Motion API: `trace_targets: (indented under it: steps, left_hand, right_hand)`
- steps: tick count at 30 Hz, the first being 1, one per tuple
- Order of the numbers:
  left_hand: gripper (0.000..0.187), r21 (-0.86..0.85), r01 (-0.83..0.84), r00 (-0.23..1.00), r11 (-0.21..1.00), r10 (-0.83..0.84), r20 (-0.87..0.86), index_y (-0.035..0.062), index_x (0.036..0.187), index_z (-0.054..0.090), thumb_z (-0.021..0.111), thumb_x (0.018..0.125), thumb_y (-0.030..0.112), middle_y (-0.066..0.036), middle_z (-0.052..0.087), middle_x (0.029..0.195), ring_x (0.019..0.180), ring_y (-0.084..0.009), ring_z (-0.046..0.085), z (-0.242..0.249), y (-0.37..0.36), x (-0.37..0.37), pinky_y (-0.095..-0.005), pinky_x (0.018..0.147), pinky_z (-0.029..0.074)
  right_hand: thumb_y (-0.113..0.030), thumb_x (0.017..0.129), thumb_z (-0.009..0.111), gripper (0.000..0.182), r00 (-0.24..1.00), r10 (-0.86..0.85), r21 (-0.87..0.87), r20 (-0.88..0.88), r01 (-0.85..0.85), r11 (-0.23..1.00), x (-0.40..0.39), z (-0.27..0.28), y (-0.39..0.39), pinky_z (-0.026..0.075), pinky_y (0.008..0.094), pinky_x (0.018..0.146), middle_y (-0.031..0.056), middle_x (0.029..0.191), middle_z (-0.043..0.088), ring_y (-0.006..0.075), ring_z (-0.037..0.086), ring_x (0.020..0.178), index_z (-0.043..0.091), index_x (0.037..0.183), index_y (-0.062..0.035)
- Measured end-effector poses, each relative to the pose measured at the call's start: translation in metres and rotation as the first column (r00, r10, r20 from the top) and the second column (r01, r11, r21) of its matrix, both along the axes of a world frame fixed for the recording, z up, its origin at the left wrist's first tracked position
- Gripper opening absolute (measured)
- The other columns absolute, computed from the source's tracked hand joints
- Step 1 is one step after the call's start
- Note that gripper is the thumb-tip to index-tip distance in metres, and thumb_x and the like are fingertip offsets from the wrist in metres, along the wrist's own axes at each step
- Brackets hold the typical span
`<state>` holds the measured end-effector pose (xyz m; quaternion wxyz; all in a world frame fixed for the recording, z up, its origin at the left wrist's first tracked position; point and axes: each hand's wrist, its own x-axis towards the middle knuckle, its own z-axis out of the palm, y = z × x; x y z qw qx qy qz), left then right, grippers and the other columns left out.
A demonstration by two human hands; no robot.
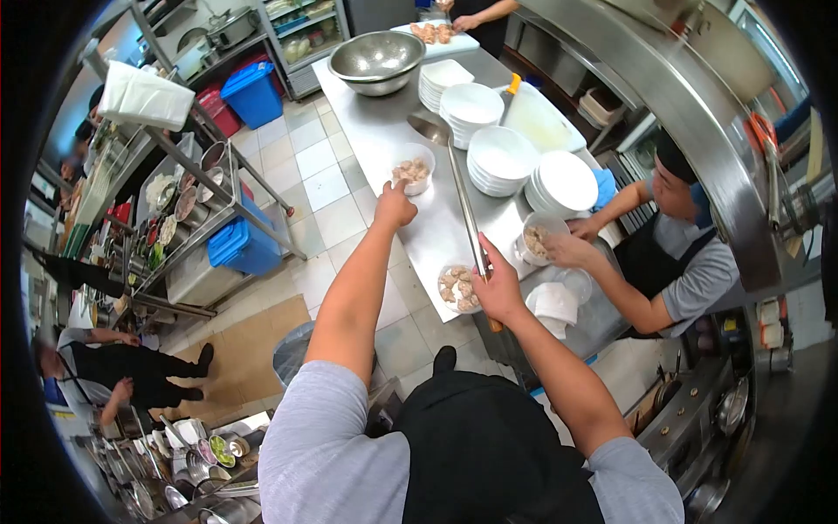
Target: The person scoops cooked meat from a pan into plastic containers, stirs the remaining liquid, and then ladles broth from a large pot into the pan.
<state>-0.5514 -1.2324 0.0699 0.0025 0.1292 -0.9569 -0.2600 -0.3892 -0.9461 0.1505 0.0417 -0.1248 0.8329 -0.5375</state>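
My left hand [397, 205] reaches to the near edge of a white bowl [422, 183] with pale meat pieces in it; one finger points at or touches the bowl, and the other fingers look curled. My right hand [497, 284] is wrapped round the handle of a long metal ladle [461, 188], whose round head lies away from me over the steel table [367, 122]. Beside my right hand, near the table's corner, stands another bowl of meat pieces [458, 286].
Stacked white bowls [502, 157], large metal bowls [377, 61] and a cutting board [541, 118] with an orange-handled tool are on the table. At the right a co-worker [672, 253] handles a container of meat [534, 237]. Another person's hands are at the far end.
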Motion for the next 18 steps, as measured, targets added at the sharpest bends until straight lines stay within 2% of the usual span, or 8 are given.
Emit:
trace_targets:
  steps: [3, 4, 6, 8, 10, 12, 16, 18]
  left_hand:
    - [0.071, 0.072, 0.009, 0.999, 0.997, -0.006, -0.049, 0.0101, 0.15, 0.05, 0.064, 0.081, 0.014, -0.034, 0.047, 0.149, 0.13, -0.0489, 0.056, -0.004, 0.018, 0.013, -0.0496, 0.11, 0.049]
    - [0.071, 0.07, 0.037, 0.999, 0.997, -0.035, -0.038, 0.0101, 0.15, 0.05, 0.064, 0.081, 0.014, -0.034, 0.047, 0.149, 0.13, -0.0489, 0.056, -0.008, 0.019, 0.016, -0.0496, 0.11, 0.049]
    - [0.071, 0.165, 0.084, 0.974, 0.983, -0.046, -0.222, 0.0039, 0.148, 0.051, 0.069, 0.081, 0.017, -0.033, 0.054, 0.143, 0.129, -0.0455, 0.058, -0.021, 0.025, 0.033, -0.0487, 0.108, 0.05]
    - [0.07, 0.166, 0.057, 0.964, 0.984, -0.011, -0.265, -0.0014, 0.144, 0.053, 0.074, 0.082, 0.022, -0.031, 0.063, 0.132, 0.124, -0.0428, 0.062, 0.01, 0.051, 0.079, -0.0474, 0.105, 0.051]
    - [0.065, 0.227, -0.027, 0.995, 0.973, 0.048, -0.091, -0.0027, 0.138, 0.056, 0.077, 0.084, 0.027, -0.029, 0.069, 0.123, 0.118, -0.0428, 0.066, 0.019, 0.076, 0.121, -0.047, 0.101, 0.053]
    - [0.053, 0.162, 0.023, 0.999, 0.987, -0.029, 0.035, -0.0015, 0.127, 0.065, 0.076, 0.085, 0.03, -0.027, 0.073, 0.114, 0.11, -0.0427, 0.07, 0.019, 0.098, 0.151, -0.0478, 0.097, 0.055]
    - [0.035, 0.054, 0.007, 1.0, 0.999, -0.009, 0.021, 0.0053, 0.113, 0.075, 0.073, 0.087, 0.028, -0.026, 0.075, 0.106, 0.102, -0.0429, 0.072, -0.016, 0.097, 0.137, -0.0496, 0.091, 0.057]
    - [0.04, -0.017, -0.036, 0.999, 0.999, 0.036, -0.017, 0.0053, 0.119, 0.073, 0.075, 0.086, 0.028, -0.026, 0.075, 0.106, 0.102, -0.0422, 0.072, -0.013, 0.093, 0.13, -0.0493, 0.092, 0.057]
  right_hand:
    - [0.006, 0.091, 0.062, 0.079, 0.916, 0.127, -0.393, 0.38, 0.036, 0.919, 0.046, 0.043, 0.042, 0.054, 0.0266, 0.066, 0.0057, 0.104, 0.061, 0.011, 0.061, 0.075, 0.035, 0.164, -0.01]
    - [0.006, 0.091, 0.063, 0.081, 0.896, 0.207, -0.519, 0.392, 0.029, 0.854, 0.061, 0.048, 0.062, 0.049, 0.0245, 0.057, 0.0059, 0.105, 0.059, 0.0082, 0.056, 0.07, 0.033, 0.164, -0.01]
    - [0.006, 0.088, 0.066, 0.084, 0.845, 0.291, -0.618, 0.449, 0.058, 0.784, 0.099, 0.063, 0.106, 0.049, 0.0241, 0.056, 0.0073, 0.104, 0.059, 0.0094, 0.056, 0.067, 0.033, 0.164, -0.0078]
    - [0.005, 0.086, 0.068, 0.085, 0.814, 0.291, -0.625, 0.502, 0.109, 0.773, 0.138, 0.073, 0.149, 0.049, 0.024, 0.056, 0.0081, 0.103, 0.059, 0.0101, 0.056, 0.066, 0.033, 0.163, -0.0065]
    - [0.002, 0.083, 0.072, 0.088, 0.764, 0.313, -0.65, 0.564, 0.177, 0.739, 0.182, 0.078, 0.187, 0.048, 0.0239, 0.054, 0.0098, 0.102, 0.06, 0.0112, 0.056, 0.063, 0.034, 0.162, -0.0048]
    - [0.001, 0.082, 0.074, 0.089, 0.757, 0.31, -0.677, 0.574, 0.226, 0.701, 0.228, 0.081, 0.218, 0.048, 0.0238, 0.054, 0.0108, 0.102, 0.061, 0.0116, 0.056, 0.061, 0.034, 0.162, -0.0043]
    - [0.001, 0.083, 0.075, 0.09, 0.689, 0.334, -0.728, 0.643, 0.415, 0.546, 0.318, 0.088, 0.275, 0.047, 0.0233, 0.054, 0.0138, 0.103, 0.062, 0.0115, 0.056, 0.06, 0.034, 0.162, -0.0031]
    - [0.002, 0.083, 0.076, 0.089, 0.691, 0.323, -0.733, 0.647, 0.447, 0.512, 0.359, 0.096, 0.306, 0.047, 0.0229, 0.054, 0.0148, 0.104, 0.063, 0.0116, 0.056, 0.06, 0.033, 0.162, -0.0023]
